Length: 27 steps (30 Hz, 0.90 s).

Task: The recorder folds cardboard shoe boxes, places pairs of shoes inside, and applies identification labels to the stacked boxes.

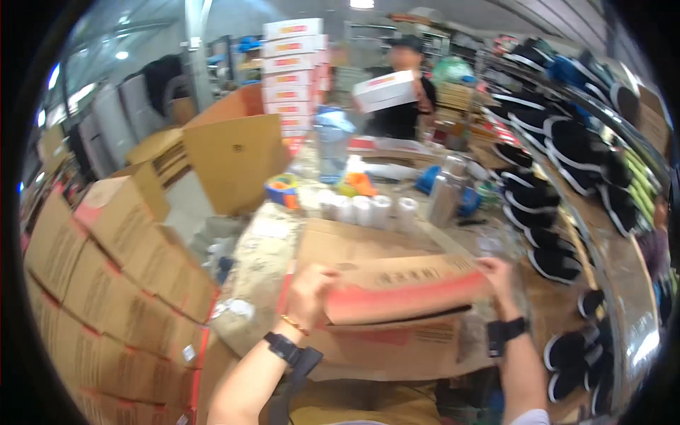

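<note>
Between my two hands, a brown cardboard carton (411,290) with a red band and dark print is held up at a slight tilt. My left hand (309,292) is closed on its left end, a bracelet and a dark strap at the wrist. At the opposite end, my right hand (500,280) grips the edge, and a dark strap circles that wrist too. Under the carton lies flat brown cardboard (389,350) on the worktable. Whether the carton is folded up or flat I cannot tell; motion blurs it.
Stacked brown cartons (120,283) fill the left. Beyond the cardboard stand white rolls (361,210), a tape dispenser (282,190), a water jug (333,145) and a metal flask (445,191). Black shoes (552,255) line the rack at right. Opposite, a person (397,92) holds a white box (384,91).
</note>
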Tool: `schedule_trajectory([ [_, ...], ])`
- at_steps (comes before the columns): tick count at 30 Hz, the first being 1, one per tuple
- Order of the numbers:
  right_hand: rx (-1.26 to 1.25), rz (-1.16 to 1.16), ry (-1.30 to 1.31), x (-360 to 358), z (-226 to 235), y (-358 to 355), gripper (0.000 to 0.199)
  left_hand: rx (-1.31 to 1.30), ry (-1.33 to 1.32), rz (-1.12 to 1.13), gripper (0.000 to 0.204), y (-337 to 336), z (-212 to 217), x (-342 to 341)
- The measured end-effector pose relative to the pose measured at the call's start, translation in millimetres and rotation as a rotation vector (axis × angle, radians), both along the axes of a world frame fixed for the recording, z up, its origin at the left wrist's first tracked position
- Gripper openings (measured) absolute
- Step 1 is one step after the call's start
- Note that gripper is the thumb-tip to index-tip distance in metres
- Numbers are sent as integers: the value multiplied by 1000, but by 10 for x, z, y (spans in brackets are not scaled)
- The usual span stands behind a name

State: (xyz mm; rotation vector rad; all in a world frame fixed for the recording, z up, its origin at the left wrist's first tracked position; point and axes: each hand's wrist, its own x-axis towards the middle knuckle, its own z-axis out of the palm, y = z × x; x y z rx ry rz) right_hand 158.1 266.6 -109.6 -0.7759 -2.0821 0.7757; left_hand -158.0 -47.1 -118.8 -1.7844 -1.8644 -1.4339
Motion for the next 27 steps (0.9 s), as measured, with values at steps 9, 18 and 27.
schedule_trajectory([
  [9,568,623,-757,-422,728,-667,110,-663,503,10,87,88,579,492],
  [18,304,671,-681,-558,679,-709,91,-897,376,-5,98,159,630,553],
  [27,-1107,756,350,308,-539,-604,73,-203,609,3,85,-384,251,955],
])
